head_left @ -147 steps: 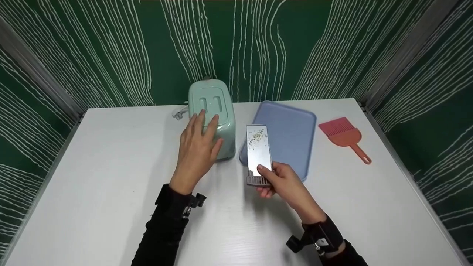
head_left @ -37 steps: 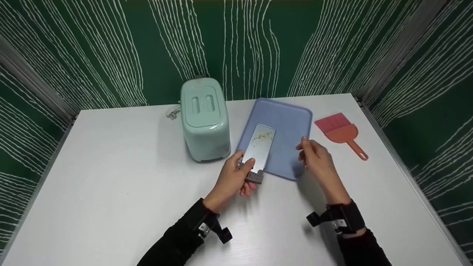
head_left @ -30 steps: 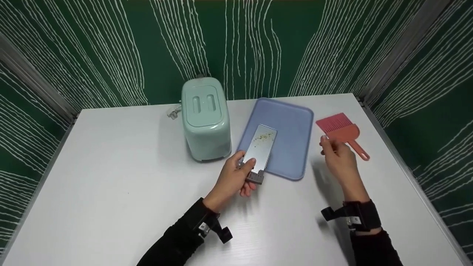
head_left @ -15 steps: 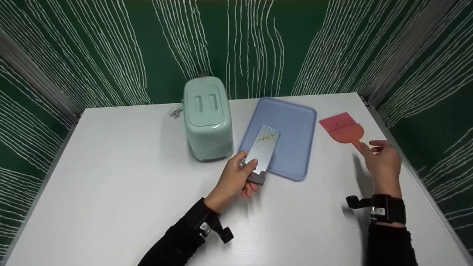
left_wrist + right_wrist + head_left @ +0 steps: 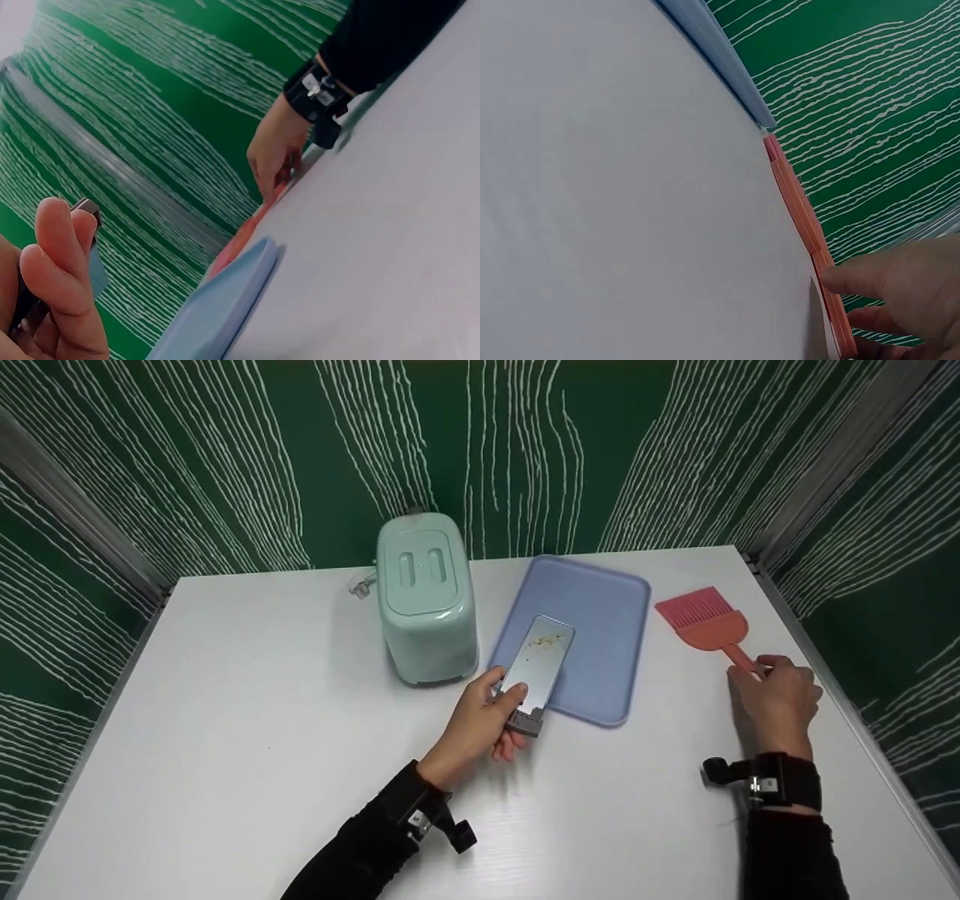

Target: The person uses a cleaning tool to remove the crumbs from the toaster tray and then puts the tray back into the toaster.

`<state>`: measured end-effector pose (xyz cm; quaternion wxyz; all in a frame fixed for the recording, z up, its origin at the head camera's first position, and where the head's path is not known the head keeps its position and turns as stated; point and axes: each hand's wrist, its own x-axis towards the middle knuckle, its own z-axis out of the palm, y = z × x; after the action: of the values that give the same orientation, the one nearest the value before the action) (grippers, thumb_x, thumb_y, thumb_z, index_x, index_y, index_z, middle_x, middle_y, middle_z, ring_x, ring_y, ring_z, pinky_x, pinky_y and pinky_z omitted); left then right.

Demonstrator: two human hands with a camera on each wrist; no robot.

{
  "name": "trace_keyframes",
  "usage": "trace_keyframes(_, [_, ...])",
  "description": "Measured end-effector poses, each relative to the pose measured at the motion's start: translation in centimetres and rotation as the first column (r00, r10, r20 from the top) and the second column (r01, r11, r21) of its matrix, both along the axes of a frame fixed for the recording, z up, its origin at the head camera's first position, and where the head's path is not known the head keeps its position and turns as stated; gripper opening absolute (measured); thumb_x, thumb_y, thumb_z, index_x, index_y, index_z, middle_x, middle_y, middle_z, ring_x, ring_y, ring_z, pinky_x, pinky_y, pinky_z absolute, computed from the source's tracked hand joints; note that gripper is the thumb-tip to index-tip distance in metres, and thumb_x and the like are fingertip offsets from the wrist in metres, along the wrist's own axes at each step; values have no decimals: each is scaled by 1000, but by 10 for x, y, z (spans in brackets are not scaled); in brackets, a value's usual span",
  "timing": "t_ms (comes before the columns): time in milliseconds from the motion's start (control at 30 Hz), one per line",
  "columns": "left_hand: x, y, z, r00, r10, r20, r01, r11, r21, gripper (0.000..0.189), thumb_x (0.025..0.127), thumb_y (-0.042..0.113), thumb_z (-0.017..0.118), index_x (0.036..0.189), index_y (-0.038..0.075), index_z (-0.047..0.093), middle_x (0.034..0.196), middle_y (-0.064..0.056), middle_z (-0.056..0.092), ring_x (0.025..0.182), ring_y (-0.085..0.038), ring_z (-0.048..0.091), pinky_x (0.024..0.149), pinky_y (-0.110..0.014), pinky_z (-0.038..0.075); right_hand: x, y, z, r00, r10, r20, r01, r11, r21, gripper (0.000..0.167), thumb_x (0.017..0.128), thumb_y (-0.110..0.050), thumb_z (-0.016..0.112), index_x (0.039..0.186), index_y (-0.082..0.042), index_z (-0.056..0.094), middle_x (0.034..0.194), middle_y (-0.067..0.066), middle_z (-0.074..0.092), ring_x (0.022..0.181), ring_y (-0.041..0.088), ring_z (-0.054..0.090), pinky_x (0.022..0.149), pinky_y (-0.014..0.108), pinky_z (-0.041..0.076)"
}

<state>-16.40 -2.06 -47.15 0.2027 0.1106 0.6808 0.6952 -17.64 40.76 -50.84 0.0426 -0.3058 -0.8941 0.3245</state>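
My left hand (image 5: pixel 480 712) grips the grey end of a toaster's crumb tray (image 5: pixel 541 660), thumb on top and fingers beneath. Yellow-brown crumbs lie scattered toward the tray's far end. In the left wrist view, the fingers (image 5: pixel 64 262) hide most of it. Over at the right, my right hand (image 5: pixel 780 697) has its thumb and fingers on either side of the handle of a small orange brush (image 5: pixel 712 630) with pink bristles. The brush lies on the table, bristles pointing away to the back left. The right wrist view has the thumb (image 5: pixel 855 276) against the handle.
A mint-green toaster (image 5: pixel 431 645) with its lid on stands left of a blue tray (image 5: pixel 600 660), which lies flat under the crumb tray's far end. A clear plug (image 5: pixel 361 586) lies behind the toaster. Green walls with white lines border the white table (image 5: pixel 262 682).
The crumb tray has passed from my right hand to my left, which was on the toaster. My right hand has moved right and down to the brush handle, its fingers closing about it.
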Motion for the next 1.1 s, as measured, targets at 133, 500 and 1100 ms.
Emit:
trace_keyframes(133, [0, 1, 0, 1000, -5, 12, 5, 1000, -3, 20, 113, 26, 55, 108, 10, 45, 51, -3, 65, 35, -10, 58, 34, -25, 46, -1, 2, -3, 1000, -7, -3, 7, 1000, 17, 65, 104, -35, 65, 149, 10, 52, 140, 41, 47, 137, 57, 40, 90, 60, 38])
trace_keyframes(500, [-1, 0, -3, 1000, -6, 24, 7, 1000, -20, 31, 113, 28, 56, 131, 5, 50, 50, -3, 65, 35, -10, 58, 35, -25, 45, -8, -1, -9, 997, 20, -77, -13, 997, 80, 50, 105, -26, 66, 140, 9, 63, 124, 36, 59, 121, 52, 50, 79, 48, 35])
trace_keyframes(1100, [1, -1, -4, 998, 12, 55, -10, 999, -33, 61, 112, 29, 58, 163, 5, 36, 51, -3, 65, 35, -9, 58, 36, -24, 46, 2, 1, 11, 997, 61, 42, -52, 980, -193, 84, 98, -70, 60, 137, 4, 57, 106, 9, 70, 98, 24, 58, 74, 34, 49])
